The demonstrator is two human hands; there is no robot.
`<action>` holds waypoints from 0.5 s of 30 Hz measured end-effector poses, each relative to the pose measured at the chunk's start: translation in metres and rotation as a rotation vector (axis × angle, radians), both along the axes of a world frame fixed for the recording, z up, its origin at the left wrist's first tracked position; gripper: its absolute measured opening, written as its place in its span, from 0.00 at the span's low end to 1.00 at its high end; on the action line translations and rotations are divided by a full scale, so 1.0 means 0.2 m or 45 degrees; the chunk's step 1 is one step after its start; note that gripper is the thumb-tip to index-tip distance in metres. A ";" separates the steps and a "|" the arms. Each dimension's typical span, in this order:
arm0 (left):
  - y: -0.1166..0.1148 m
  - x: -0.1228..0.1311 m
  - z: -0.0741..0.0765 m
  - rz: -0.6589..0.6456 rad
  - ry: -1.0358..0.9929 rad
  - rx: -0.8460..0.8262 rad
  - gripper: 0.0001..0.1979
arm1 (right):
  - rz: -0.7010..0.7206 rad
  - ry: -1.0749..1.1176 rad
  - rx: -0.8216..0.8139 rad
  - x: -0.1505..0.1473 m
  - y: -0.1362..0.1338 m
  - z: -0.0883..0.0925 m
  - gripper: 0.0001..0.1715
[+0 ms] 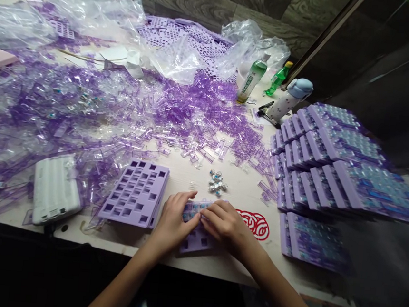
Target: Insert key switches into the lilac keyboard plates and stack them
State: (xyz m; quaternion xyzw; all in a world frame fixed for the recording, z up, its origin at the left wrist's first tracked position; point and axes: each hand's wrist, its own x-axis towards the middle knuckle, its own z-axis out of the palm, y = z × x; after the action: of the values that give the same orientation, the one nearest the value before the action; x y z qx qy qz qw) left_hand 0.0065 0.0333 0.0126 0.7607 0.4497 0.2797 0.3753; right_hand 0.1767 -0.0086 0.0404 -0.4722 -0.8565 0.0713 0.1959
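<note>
A purple plastic panel with square cut-outs (198, 244) lies on the table in front of me, partly covered by my hands. Small clear bluish pieces fill its upper rows. My left hand (176, 215) grips the panel's left side, the thumb reaching over onto the top. My right hand (224, 222) bends over the upper right part, fingertips pressed together close to the left thumb; whatever they pinch is hidden. Just beyond the panel sits a little pile of small silvery pieces with blue spots (217, 183). Left of my hands rests a stack of similar purple panels (134, 193).
Loose purple and clear plastic pieces (208, 106) cover the table's middle and left. A white case (57, 188) stands front left. Filled panels (318, 163) are stacked along the right edge. A bottle (253, 79), a flask (290, 100) and plastic bags (95, 15) are farther back.
</note>
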 end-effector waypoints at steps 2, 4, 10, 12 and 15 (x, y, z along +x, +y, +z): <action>0.00 0.01 -0.01 0.009 0.008 -0.059 0.20 | 0.025 -0.045 -0.004 -0.01 0.00 0.00 0.12; 0.01 0.02 -0.01 0.031 0.025 -0.099 0.20 | 0.059 -0.085 -0.009 -0.01 -0.01 0.00 0.13; 0.01 0.05 0.03 0.120 0.165 -0.229 0.19 | 0.149 -0.041 0.078 0.02 -0.02 -0.06 0.16; 0.01 0.06 0.03 0.131 0.215 -0.243 0.18 | 0.132 -0.014 0.118 0.02 -0.02 -0.08 0.16; 0.01 0.06 0.03 0.109 0.236 -0.228 0.15 | 0.114 -0.067 0.109 0.00 -0.02 -0.07 0.16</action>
State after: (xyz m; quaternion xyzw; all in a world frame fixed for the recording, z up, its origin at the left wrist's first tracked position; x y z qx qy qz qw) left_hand 0.0176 0.0349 0.0184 0.7269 0.5377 0.1825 0.3863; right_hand 0.1775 -0.0134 0.0257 -0.4264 -0.8838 0.0309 0.1900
